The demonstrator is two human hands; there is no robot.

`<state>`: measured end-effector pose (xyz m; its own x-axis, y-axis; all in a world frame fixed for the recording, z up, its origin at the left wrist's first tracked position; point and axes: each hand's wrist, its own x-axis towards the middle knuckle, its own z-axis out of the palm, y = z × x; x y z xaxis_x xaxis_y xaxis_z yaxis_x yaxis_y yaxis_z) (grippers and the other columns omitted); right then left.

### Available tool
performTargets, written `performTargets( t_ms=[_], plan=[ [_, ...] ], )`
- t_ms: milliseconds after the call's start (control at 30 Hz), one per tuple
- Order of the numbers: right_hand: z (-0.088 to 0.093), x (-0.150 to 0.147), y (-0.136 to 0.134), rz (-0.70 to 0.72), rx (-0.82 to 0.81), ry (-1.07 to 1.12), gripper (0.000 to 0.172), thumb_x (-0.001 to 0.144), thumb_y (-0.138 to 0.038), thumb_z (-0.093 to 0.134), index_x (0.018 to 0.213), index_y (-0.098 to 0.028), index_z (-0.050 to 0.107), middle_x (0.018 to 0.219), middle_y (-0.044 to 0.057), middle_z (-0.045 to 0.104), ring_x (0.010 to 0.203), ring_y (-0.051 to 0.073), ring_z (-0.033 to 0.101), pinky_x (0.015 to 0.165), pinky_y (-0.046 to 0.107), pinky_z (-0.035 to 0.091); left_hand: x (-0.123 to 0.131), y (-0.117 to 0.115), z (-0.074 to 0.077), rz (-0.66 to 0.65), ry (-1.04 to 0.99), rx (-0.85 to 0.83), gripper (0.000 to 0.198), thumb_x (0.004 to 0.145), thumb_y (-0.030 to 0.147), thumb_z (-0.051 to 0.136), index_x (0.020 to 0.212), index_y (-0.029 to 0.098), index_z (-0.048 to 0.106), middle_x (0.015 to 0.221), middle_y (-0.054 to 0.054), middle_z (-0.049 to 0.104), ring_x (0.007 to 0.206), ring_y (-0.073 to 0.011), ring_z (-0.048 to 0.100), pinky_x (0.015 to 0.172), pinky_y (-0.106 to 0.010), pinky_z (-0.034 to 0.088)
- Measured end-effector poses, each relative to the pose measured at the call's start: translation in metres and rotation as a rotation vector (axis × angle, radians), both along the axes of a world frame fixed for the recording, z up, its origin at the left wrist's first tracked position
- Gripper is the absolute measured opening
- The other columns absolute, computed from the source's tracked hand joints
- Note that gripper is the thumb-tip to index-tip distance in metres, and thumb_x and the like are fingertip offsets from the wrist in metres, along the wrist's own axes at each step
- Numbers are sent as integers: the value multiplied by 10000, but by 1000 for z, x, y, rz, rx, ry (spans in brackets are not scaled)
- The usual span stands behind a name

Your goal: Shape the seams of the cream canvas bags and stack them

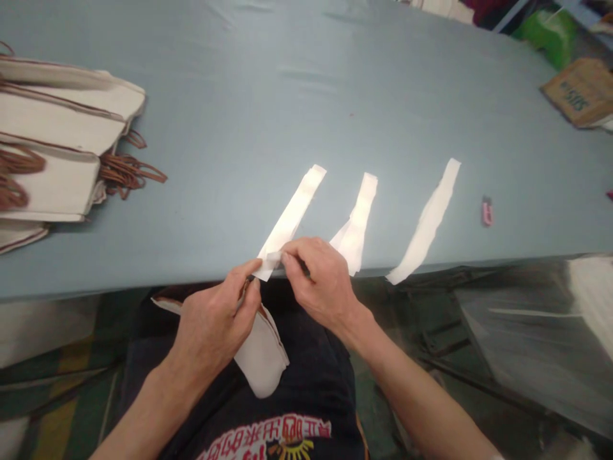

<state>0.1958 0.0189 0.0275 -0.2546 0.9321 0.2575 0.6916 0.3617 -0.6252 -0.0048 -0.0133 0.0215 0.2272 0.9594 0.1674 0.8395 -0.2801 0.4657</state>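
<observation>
Three white paper strips hang over the near edge of a blue-grey table (297,83). My left hand (218,322) and my right hand (318,284) both pinch the near end of the left strip (292,214) at the table edge. The left hand also presses a white paper bag with brown trim (261,358) against my lap. The middle strip (357,220) lies just right of my right hand. The right strip (428,220) lies further off, untouched.
A stack of white paper bags with brown cord handles (57,147) sits at the table's left. A small pink object (487,211) lies right of the strips. A cardboard box (579,89) stands at the far right. Beyond the table's near edge are blurred frames and floor.
</observation>
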Motion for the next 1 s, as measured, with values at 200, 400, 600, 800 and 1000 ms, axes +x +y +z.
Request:
performTargets(
  t_ms=[200, 400, 600, 800, 1000],
  plan=[
    [10, -10, 12, -250, -229, 114, 218, 1075, -315, 493, 925, -234, 628, 718, -14, 633, 643, 176, 535, 695, 326, 356, 2, 2, 6, 7, 132, -135, 462, 1062, 360, 434, 1366, 180, 732, 826, -66, 856, 706, -266, 824, 654, -308, 535],
    [16, -13, 23, -318, -325, 158, 182, 1044, -334, 551, 905, -249, 633, 719, -31, 658, 692, 183, 600, 710, 303, 379, 9, 12, 23, -43, 276, -222, 530, 1068, 290, 413, 1538, 155, 617, 810, -74, 848, 765, -318, 843, 624, -325, 523],
    [21, -14, 32, -356, -358, 222, 139, 995, -300, 637, 871, -238, 647, 775, -12, 715, 741, 187, 661, 724, 299, 433, 17, 22, 39, -117, 429, -302, 504, 1095, 258, 439, 1544, 189, 657, 909, -148, 873, 869, -373, 861, 708, -371, 590],
    [28, 1, 65, -360, -384, 394, 219, 1050, -379, 590, 905, -222, 638, 617, -48, 654, 576, 147, 639, 601, 238, 476, 19, 24, 39, -136, 433, -374, 498, 1163, 365, 452, 1614, 199, 585, 953, -170, 881, 940, -406, 868, 786, -452, 656],
    [32, 30, 124, -419, -436, 445, 268, 1091, -415, 691, 1039, -153, 706, 837, 1, 727, 671, 137, 688, 644, 267, 590, 19, 27, 37, -164, 408, -451, 501, 1171, 317, 445, 1653, 220, 542, 998, -161, 888, 969, -425, 866, 835, -538, 683]
  ],
)
